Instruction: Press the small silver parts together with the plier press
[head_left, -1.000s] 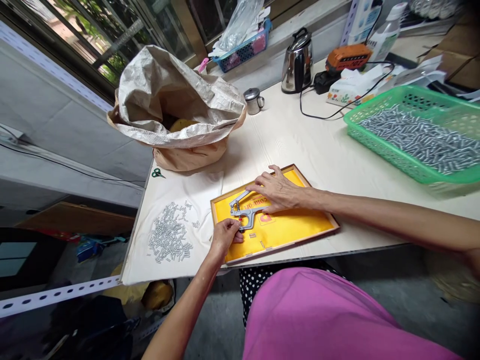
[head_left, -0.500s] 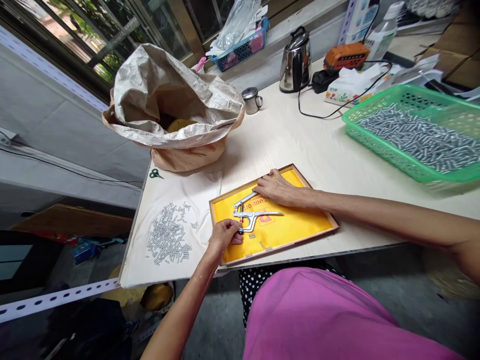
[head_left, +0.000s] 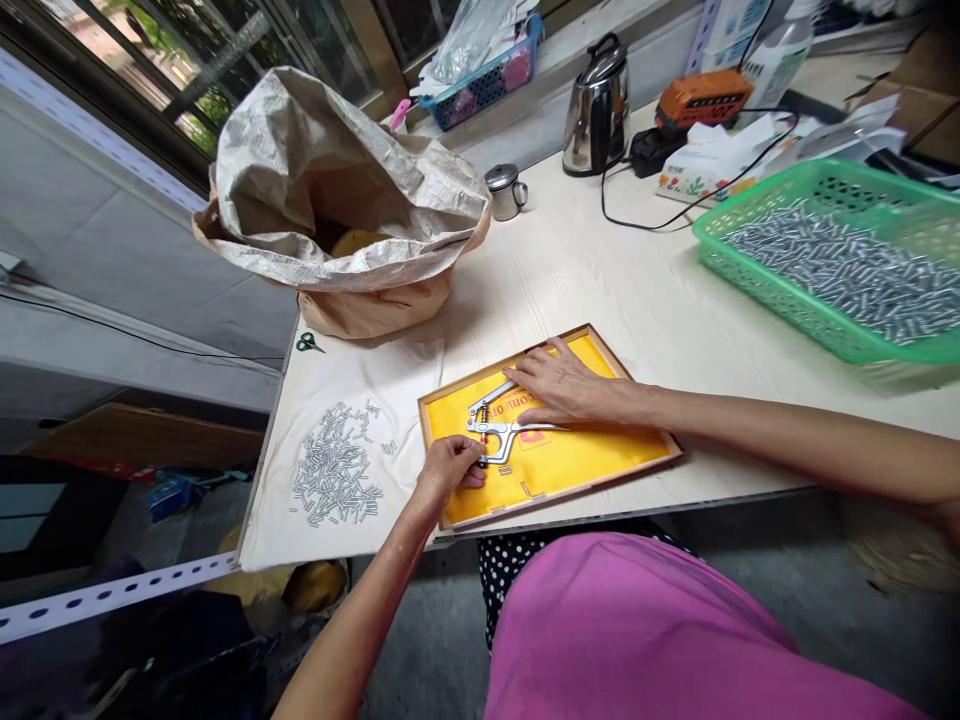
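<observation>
Silver snap-fastener pliers (head_left: 504, 443) with a spring and a small red part lie in a shallow wooden-rimmed tray (head_left: 637, 474) lined with yellow. At their jaw end is my left hand (head_left: 448, 466), thumb and fingers pinched together. Whatever lies between these fingertips is too small or hidden to make out. My right hand (head_left: 566, 385) rests palm down over the handles, its fingers stretched toward the upper handle and its thumb apart by the lower one. A few small metal pins (head_left: 504, 470) lie on the yellow lining.
Left of the tray, a pile of small metal pins (head_left: 335, 470) is spread on a pale cloth. Behind it stand an open woven sack (head_left: 375, 310), green scissors (head_left: 309, 342) and a lidded metal mug (head_left: 506, 190). A green basket (head_left: 780, 310) of metal pieces is at right; a kettle (head_left: 596, 110) stands behind.
My right hand has spread over the pliers' handles, its thumb now out by the lower handle. My left hand stays pinched at the jaw end. The view has shifted slightly.
</observation>
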